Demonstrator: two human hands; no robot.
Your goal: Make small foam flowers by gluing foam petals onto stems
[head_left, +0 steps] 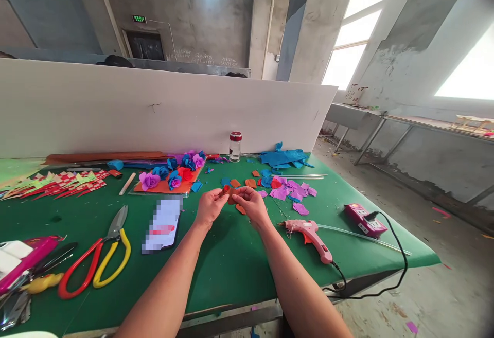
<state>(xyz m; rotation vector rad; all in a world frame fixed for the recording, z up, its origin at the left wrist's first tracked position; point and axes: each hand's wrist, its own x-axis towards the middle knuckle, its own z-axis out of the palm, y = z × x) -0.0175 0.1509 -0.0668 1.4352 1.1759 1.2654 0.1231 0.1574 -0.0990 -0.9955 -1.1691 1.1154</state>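
My left hand (211,207) and my right hand (250,204) meet over the middle of the table, fingertips pinched together. Between them is a small orange-brown paper petal (232,194); a bit of red shows at the left fingertips, its kind too small to tell. Loose orange petals (250,183) and purple petals (297,190) lie scattered just beyond and to the right. Finished paper flowers (185,173) in blue, purple and red rest on an orange sheet behind my left hand. A pink glue gun (309,235) lies right of my right forearm.
Scissors (111,245) with red and yellow handles and a phone (162,225) lie on the left of the green table (227,281). A lidded glass jar (235,147) stands before a white board (173,106). A corded power strip (365,219) sits near the right edge.
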